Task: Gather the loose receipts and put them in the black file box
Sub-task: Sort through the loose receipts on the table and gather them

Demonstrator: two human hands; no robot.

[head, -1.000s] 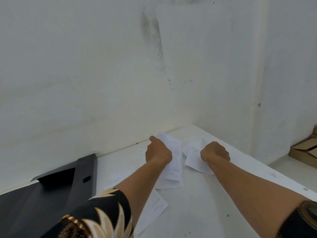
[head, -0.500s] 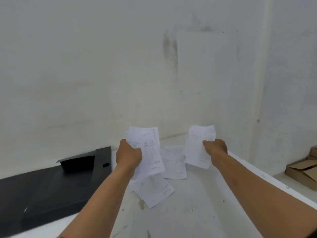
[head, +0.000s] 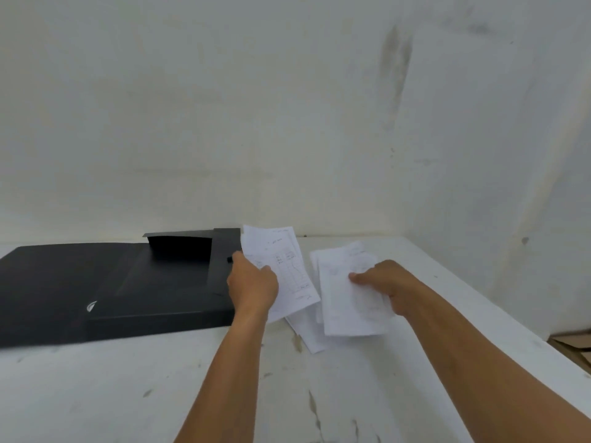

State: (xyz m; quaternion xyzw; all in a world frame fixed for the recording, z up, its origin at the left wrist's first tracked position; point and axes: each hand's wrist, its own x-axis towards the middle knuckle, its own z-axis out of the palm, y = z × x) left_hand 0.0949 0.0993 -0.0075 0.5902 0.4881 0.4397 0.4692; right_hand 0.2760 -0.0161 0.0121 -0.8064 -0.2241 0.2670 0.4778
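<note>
- My left hand is closed around a small sheaf of receipts; the thumb lies across the printed face and the other fingers are curled behind the paper, out of my sight.
- That sheaf stands tilted upward out of my grip, its top edge leaning away from me toward the wall, its lower corner hanging just past my wrist.
- My right hand pinches a second bunch of receipts: my fingertips press on the top sheet, and the rest of the fingers wrap under the right edge, where I cannot see them.
- This second bunch is just to the right of the one in my left hand, their edges nearly meeting between my two hands.
- A few loose receipts lie flat on the white table, below and between my hands, partly covered by the paper I hold.
- The black file box lies open on the table immediately left of my left hand, its near edge beside my wrist and its raised flap up by the wall.
- Some brown cardboard sits off the table, well to the right of my right forearm.
- The tabletop under my forearms shows grey scuffs and chips.
</note>
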